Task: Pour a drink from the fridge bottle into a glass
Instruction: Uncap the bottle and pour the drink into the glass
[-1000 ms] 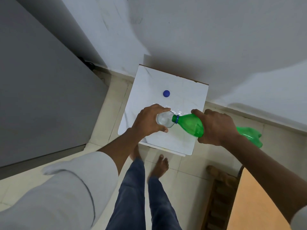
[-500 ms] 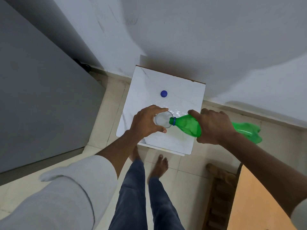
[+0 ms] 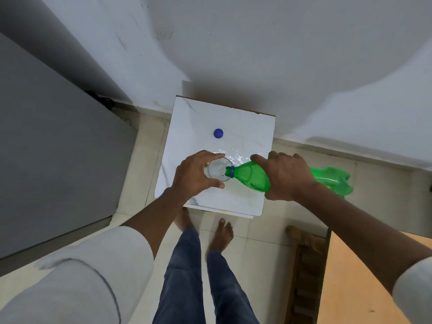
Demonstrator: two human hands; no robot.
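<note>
Seen from above, a green bottle (image 3: 254, 175) lies nearly level, its long axis left to right, mouth pointing left over a glass (image 3: 218, 169) on a white table (image 3: 247, 132). The right hand (image 3: 286, 176) grips the bottle; the left hand (image 3: 195, 174) wraps the glass. A blue cap (image 3: 218, 133) lies behind, apart.

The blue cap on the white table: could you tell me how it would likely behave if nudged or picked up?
The blue cap looks small and plastic, so probably very light and stiff. It lies flat on the smooth white table, so a nudge would likely slide it; tipped onto its round edge, it could roll off.
</note>
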